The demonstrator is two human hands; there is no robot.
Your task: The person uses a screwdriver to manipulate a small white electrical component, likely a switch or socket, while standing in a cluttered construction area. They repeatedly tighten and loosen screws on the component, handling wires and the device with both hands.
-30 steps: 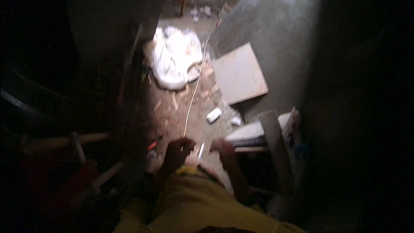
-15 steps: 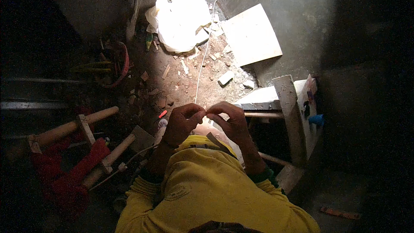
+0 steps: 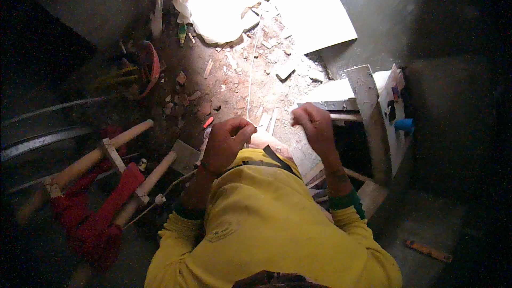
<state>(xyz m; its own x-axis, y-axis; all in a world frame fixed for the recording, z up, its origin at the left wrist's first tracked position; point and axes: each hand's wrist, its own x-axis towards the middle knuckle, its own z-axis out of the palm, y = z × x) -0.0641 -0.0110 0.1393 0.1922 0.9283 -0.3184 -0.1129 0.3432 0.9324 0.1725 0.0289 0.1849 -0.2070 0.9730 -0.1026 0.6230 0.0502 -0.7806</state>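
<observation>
My left hand (image 3: 228,137) is closed in a pinch in front of my yellow shirt. A thin white cable (image 3: 250,80) runs down from the far floor to its fingertips, where a small thin end sticks out to the right. Further right, apart from it, my right hand (image 3: 316,125) has its fingers curled together, beside the near end of a white board (image 3: 329,92). Whatever its fingers may hold is too small or hidden to make out. Just left of my left hand a small red-orange object (image 3: 208,122) lies on the floor.
A bright white plastic sack (image 3: 216,8) and a white square panel (image 3: 316,13) lie ahead among rubble. At left are a wooden frame with red cloth (image 3: 101,210) and a pink-rimmed round thing (image 3: 151,69). An upright plank (image 3: 368,122) and a blue cylinder (image 3: 404,125) stand right.
My hands were together at the fingertips and are now apart. My right hand has moved right and slightly up, while my left stays near its place. The view has shifted a little.
</observation>
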